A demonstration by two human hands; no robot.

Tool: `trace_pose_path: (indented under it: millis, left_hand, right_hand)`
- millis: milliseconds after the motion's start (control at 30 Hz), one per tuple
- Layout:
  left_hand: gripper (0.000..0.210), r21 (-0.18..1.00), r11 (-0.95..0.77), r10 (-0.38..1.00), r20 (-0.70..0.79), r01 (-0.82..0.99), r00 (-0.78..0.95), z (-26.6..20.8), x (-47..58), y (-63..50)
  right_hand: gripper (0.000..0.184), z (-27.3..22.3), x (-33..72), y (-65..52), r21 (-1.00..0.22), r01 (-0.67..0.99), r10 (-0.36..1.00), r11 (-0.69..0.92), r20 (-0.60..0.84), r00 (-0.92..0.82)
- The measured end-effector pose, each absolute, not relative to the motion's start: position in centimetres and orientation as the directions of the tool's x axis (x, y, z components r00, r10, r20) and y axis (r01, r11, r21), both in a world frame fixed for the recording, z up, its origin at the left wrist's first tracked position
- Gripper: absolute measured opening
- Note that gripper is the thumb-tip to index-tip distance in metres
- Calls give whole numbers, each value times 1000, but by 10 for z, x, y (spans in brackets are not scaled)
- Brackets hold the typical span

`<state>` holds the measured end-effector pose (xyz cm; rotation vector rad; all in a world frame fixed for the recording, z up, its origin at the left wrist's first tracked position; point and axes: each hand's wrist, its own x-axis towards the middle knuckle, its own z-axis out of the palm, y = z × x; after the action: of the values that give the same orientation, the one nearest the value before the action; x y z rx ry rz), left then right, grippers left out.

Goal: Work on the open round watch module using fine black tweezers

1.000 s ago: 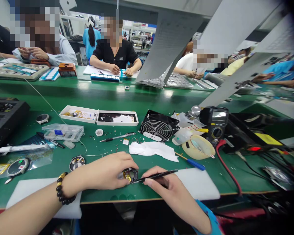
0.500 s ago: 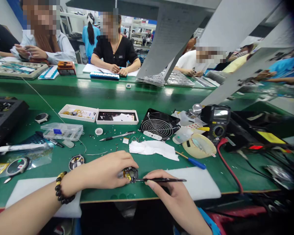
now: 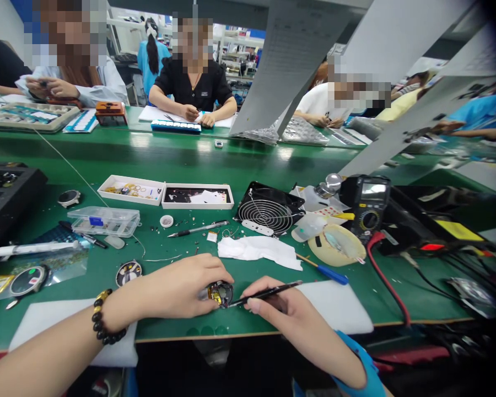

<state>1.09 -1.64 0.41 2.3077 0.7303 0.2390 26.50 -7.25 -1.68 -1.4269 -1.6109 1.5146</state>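
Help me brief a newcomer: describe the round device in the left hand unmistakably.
At the near edge of the green bench, find the gap between two white pads. There the left hand holds a round device, near the tip of the black tool. Unlike the round pieces lying farther left, it is held, a yellow part showing inside.

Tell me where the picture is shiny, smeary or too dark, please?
In the head view, white glare sits on the green ledge; in the head view, the far-right blue sleeve looks stretched and blurry, and the right edge goes black; in the head view, the left hand looks fairly clear, but the round case's tiny parts are hard to see.
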Motion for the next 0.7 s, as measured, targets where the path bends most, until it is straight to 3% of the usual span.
trace_pose_path:
  millis: [500, 700]
  left_hand:
    - [34, 671, -583, 562, -73, 458, 824, 6, 12, -15]
    - [35, 668, -591, 559, -67, 453, 827, 3, 11, -15]
  right_hand:
    - [22, -14, 259, -76, -912, 383, 939, -146, -250, -238]
    - [15, -29, 260, -91, -906, 423, 979, -16, -101, -179]
